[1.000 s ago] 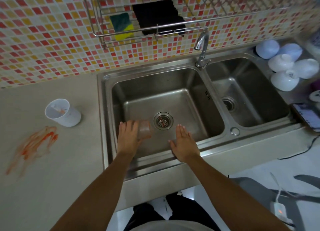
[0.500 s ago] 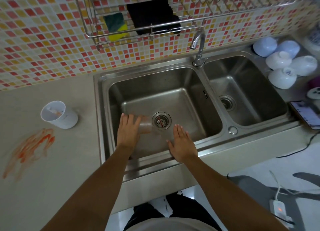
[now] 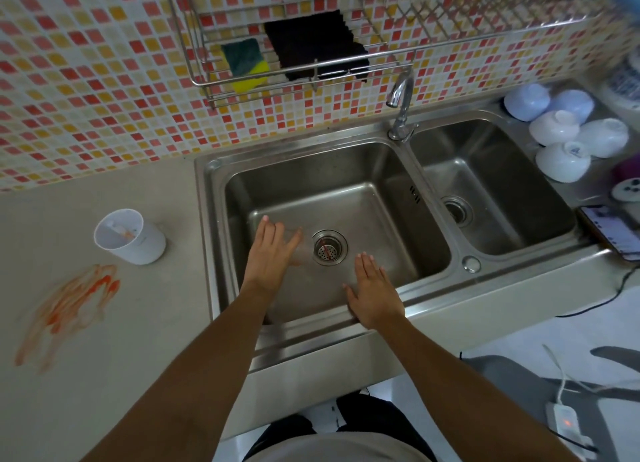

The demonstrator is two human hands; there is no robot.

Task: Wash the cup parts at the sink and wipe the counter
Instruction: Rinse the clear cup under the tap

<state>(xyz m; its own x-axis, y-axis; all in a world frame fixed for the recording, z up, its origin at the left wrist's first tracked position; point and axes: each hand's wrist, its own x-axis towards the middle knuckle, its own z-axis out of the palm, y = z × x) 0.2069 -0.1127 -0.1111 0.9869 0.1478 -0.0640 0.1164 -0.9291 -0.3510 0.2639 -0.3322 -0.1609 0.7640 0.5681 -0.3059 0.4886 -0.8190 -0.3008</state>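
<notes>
Pushed a touch further over the left basin of the sink [image 3: 346,139] since a second ago, left hand [image 3: 272,253] out flat with fingers straight, covering most of a clear cup part [image 3: 298,250] just left of the drain strainer [image 3: 329,247]; whether gripping it or only resting on it, cannot tell. Spread and holding nothing, right hand [image 3: 374,295] by the basin's near rim, apart from the clear part. Well off to the left, white cup [image 3: 130,237] on the counter [image 3: 69,392] above the orange smear [image 3: 69,309].

White cup [image 3: 133,238] upright on counter [image 3: 104,375]
</notes>
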